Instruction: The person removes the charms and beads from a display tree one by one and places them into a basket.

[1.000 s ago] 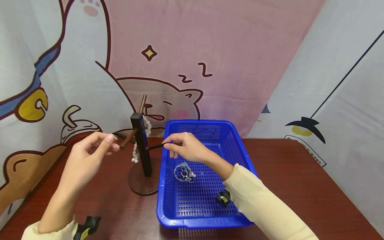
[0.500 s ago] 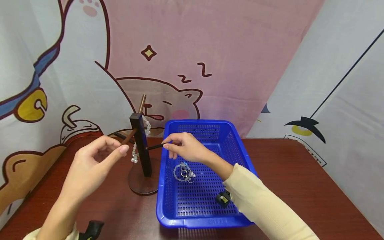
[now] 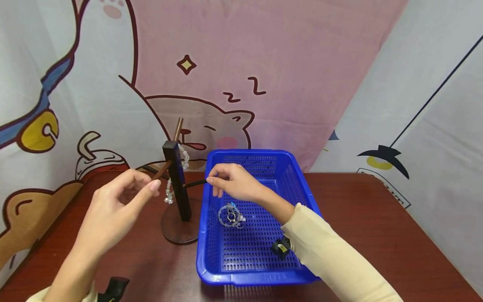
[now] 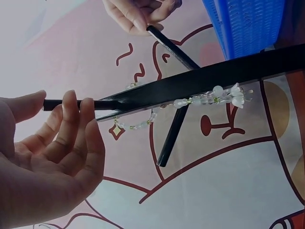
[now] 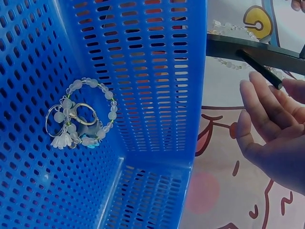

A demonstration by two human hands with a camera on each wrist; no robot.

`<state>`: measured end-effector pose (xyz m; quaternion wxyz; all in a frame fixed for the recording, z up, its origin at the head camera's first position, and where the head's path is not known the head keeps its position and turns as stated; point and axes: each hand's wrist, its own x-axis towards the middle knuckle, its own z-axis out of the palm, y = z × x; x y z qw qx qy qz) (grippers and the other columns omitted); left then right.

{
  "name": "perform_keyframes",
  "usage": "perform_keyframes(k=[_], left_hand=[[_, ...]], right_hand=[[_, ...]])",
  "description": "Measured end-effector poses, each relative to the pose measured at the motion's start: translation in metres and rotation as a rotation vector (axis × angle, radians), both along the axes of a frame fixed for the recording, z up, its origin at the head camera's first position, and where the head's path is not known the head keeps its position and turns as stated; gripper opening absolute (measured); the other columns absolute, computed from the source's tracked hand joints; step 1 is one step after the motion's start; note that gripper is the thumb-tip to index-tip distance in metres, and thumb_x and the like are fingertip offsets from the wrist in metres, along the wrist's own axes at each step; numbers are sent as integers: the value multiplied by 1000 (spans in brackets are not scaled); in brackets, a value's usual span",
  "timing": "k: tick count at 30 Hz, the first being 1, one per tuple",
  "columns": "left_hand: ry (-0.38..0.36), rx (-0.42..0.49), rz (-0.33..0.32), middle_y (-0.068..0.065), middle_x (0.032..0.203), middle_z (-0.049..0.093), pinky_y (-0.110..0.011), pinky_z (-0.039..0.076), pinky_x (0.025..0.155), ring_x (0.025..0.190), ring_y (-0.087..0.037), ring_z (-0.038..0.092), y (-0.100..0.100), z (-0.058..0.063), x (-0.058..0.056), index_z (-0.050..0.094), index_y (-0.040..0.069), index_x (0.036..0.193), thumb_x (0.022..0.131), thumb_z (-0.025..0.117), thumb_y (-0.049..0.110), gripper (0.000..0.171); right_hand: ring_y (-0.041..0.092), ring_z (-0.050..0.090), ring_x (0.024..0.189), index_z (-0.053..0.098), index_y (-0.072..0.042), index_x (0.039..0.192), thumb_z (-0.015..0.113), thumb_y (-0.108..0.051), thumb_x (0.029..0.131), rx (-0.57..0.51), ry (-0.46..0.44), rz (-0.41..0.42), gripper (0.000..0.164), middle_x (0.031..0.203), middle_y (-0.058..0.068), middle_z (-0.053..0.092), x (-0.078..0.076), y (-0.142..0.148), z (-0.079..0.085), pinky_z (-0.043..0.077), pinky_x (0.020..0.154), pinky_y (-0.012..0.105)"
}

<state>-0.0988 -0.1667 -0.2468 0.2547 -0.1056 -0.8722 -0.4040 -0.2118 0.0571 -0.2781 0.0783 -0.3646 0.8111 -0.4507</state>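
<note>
A dark wooden jewelry stand (image 3: 178,188) with pegs stands upright on its round base. My left hand (image 3: 117,203) pinches the tip of its front peg (image 3: 163,168) between thumb and fingers. My right hand (image 3: 235,182) pinches the end of the peg on the right (image 3: 195,183), above the left rim of a blue basket (image 3: 264,278). A clear beaded bracelet (image 4: 205,99) with a white flower charm hangs on the stand, partly hidden by the post. In the basket lies another beaded charm bracelet (image 5: 110,112) with metal rings (image 5: 82,114) and a white flower charm.
The basket stands just right of the stand on a reddish-brown wooden table (image 3: 358,235). Behind the table hangs a cartoon-printed cloth (image 3: 302,84). Black wrist cameras are strapped at both cream sleeves (image 3: 328,247).
My left hand has moved right and slightly down, from beside the front peg's tip to pinching it. The right hand keeps its hold on the right peg.
</note>
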Motion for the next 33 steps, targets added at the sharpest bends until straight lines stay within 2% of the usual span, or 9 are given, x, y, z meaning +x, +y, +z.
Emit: perform_keyframes(k=[9,14,18,26,33], left_hand=[[-23,-44,13,8,74,64,-18,38,52,61,-5,55,-10,4,1,63,16,85,89,61,23,8],[-56,-58,15,6,75,65,-18,39,54,66,-2,56,-21,4,-4,63,15,87,91,57,24,11],[-76,-33,9,4,76,66,-18,40,53,67,-1,58,-28,2,-11,63,11,89,93,55,23,14],[-59,24,-45,5,76,65,-12,45,61,68,-2,60,-41,-1,-28,60,4,93,94,52,18,17],[-82,55,-78,11,76,64,-10,46,63,70,0,60,-46,-2,-41,59,0,97,95,50,15,18]], right_hand=[[15,60,60,59,3,87,54,-9,92,34,-22,27,15,66,4,63,6,-2,4,50,56,25],[21,61,62,59,3,84,56,-9,91,50,-42,66,14,66,4,63,12,-4,5,50,54,25],[25,62,64,57,0,81,58,-7,89,53,-57,113,11,66,6,63,16,-7,6,51,56,25],[22,63,65,56,-2,82,58,-6,89,58,-71,165,8,68,6,63,26,-15,7,53,60,26],[16,61,62,56,-2,82,57,-5,89,49,-48,211,8,67,10,63,31,-22,6,54,61,31]])
